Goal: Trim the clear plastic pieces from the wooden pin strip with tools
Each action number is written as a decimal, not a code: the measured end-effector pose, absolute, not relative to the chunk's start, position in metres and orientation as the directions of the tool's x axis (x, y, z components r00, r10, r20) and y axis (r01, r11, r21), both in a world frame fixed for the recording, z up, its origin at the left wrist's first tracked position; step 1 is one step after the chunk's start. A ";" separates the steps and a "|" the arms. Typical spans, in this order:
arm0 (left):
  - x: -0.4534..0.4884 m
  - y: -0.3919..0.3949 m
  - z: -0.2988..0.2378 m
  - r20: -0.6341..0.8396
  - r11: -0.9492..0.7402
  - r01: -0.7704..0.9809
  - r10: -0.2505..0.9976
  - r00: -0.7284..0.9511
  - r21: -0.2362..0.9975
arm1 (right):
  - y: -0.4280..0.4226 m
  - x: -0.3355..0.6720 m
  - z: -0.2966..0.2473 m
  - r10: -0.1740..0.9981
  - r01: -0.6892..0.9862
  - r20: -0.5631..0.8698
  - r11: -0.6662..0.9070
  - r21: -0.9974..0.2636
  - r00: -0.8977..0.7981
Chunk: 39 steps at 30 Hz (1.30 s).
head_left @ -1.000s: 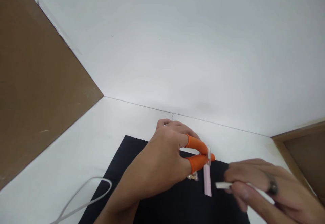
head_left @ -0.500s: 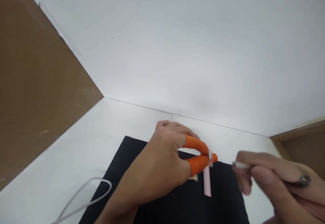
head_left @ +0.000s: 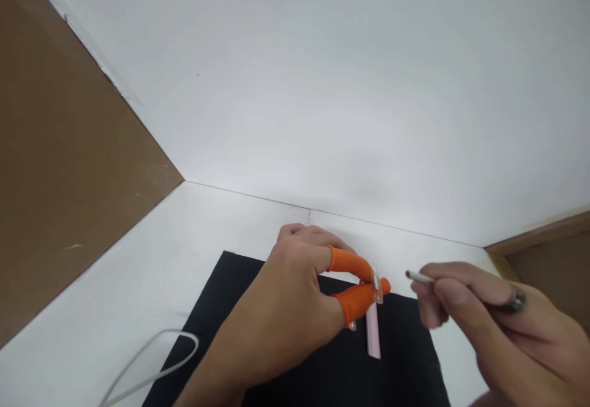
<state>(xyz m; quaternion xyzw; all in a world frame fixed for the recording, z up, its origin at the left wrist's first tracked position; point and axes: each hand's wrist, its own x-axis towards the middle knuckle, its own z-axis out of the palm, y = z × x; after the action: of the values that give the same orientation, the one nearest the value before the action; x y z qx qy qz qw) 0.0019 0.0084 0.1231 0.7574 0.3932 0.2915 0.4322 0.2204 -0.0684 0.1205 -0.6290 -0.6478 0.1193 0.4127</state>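
My left hand (head_left: 295, 296) wears orange finger cots (head_left: 353, 305) on several fingertips. Between those fingertips it pinches a small clear plastic piece (head_left: 377, 284), held upright; its exact kind is too small to make out. Just below lies a pale pink strip (head_left: 373, 333) on the black mat (head_left: 345, 376). A second small shiny piece (head_left: 353, 326) peeks out under the thumb. Off to the right, my right hand (head_left: 498, 321) grips a thin white stick with a dark tip (head_left: 418, 276), pointing left toward the clear piece but apart from it. A dark ring sits on one finger.
A white cable (head_left: 152, 339) loops over the mat's left edge. The white tabletop (head_left: 138, 259) meets a white back panel (head_left: 350, 87). Brown boards stand at the left (head_left: 83, 161) and at the right (head_left: 548, 253).
My right hand has moved slightly left and up, and its stick now shows clearly with the tip nearer the clear piece. The left hand keeps its pinch, nearly still.
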 end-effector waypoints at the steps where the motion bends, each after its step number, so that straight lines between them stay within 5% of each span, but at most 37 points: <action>1: 0.003 0.008 0.123 0.099 -0.316 0.347 0.848 0.520 0.883 | -0.067 0.223 0.119 0.902 0.719 0.402 0.176 -0.673 0.156; 10: 0.006 0.012 0.119 0.109 -0.342 0.362 0.839 0.532 0.867 | -0.070 0.223 0.128 0.949 0.747 0.266 0.299 -0.594 -0.169; 17: 0.005 0.010 0.115 0.112 -0.347 0.368 0.841 0.530 0.863 | -0.060 0.226 0.123 0.894 0.801 0.444 0.221 -0.557 0.062; 23: 0.003 0.013 0.114 0.111 -0.352 0.373 0.837 0.536 0.858 | -0.071 0.216 0.132 0.957 0.738 0.251 0.276 -0.616 -0.148; 31: 0.003 0.011 0.117 0.120 -0.361 0.367 0.833 0.539 0.857 | -0.063 0.227 0.124 0.903 0.808 0.428 0.239 -0.538 0.018; 39: 0.003 0.012 0.118 0.122 -0.356 0.357 0.835 0.536 0.864 | -0.068 0.219 0.133 0.948 0.755 0.254 0.306 -0.580 -0.190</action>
<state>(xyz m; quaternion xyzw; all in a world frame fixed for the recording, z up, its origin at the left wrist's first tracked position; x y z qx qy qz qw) 0.0033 0.0125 0.1179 0.7715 0.3864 0.2874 0.4158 0.2188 -0.0683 0.1330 -0.5652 -0.7533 0.1656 0.2926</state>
